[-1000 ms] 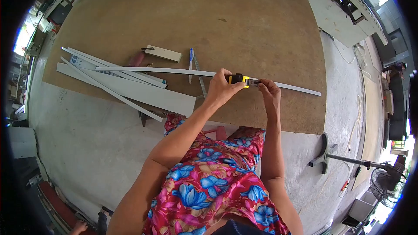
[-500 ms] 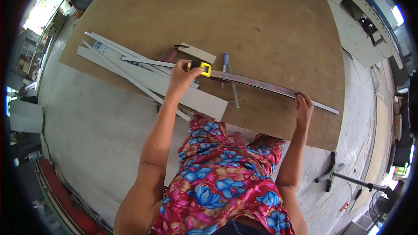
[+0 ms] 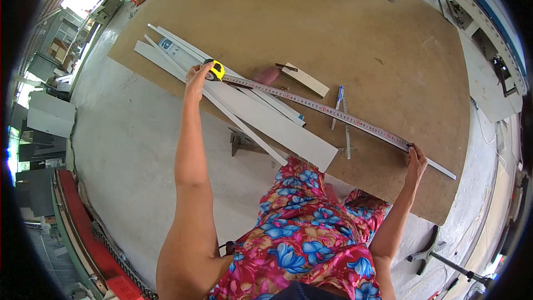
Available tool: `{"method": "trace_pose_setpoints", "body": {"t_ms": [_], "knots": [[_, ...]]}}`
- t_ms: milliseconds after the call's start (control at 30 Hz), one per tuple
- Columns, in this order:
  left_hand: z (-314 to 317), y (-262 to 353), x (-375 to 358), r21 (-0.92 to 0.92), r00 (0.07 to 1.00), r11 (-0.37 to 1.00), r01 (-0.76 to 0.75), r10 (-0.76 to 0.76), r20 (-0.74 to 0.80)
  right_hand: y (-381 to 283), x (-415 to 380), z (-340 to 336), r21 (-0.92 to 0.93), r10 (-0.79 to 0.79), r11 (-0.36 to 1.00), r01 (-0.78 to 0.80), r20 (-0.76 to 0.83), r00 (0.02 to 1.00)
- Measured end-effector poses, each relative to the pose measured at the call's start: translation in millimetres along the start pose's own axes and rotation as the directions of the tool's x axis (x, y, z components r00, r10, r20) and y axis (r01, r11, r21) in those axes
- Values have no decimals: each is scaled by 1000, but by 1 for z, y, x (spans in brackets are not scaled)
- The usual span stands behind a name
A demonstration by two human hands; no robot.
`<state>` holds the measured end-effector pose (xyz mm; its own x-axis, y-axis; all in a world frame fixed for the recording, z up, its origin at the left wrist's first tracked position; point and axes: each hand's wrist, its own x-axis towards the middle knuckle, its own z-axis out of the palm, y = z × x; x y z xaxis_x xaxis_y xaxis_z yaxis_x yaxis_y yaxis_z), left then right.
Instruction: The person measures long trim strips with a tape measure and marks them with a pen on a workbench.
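Note:
My left hand [image 3: 195, 80] is closed around the yellow and black case of a tape measure [image 3: 214, 70], above the white panels and strips [image 3: 288, 139] at the left of the brown board. From the case, the steel blade [image 3: 323, 109] runs out to the right across the board. My right hand [image 3: 416, 164] pinches the blade's far end against a thin light strip [image 3: 443, 170], which sticks out past my fingers. How much of that strip lies under the blade is hidden. Behind the blade, a blue-capped marker [image 3: 340, 97] lies beside a thin ruler-like strip [image 3: 347, 128].
The large brown board [image 3: 266, 11] forms the work surface. A cream block [image 3: 306, 81] and a pink object [image 3: 267, 75] lie behind the blade. A dark stand base [image 3: 427, 250] is on the floor at the lower right, and a red-topped bench [image 3: 78, 211] at the left.
My left hand has moved left with the tape case, drawing out more blade. My right hand stays at the blade's end. The whole view has shifted, so the board appears further right and lower.

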<state>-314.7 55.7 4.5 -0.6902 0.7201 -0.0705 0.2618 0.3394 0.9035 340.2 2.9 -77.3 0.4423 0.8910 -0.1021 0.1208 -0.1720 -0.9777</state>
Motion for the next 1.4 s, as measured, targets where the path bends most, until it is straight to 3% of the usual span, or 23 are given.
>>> {"method": "trace_pose_setpoints", "body": {"t_ms": [333,700,933,1167,1400], "knots": [[-37,-21,63,-8,999,999,41,-41,22,-16,-11,6,-111,9,994,-11,-18,1000],[-41,-45,100,42,997,996,76,-77,31,4,-1,5,-92,-22,995,23,13,1000],[-45,-68,123,0,984,997,76,-75,159,-3,-4,7,-213,-64,975,59,-19,998],[-46,-62,117,29,993,998,55,-58,106,-14,-8,10,-79,-9,997,9,1,1000],[-50,-8,52,-155,998,988,-22,30,51,-47,-28,3,88,41,995,-46,67,997]]}}
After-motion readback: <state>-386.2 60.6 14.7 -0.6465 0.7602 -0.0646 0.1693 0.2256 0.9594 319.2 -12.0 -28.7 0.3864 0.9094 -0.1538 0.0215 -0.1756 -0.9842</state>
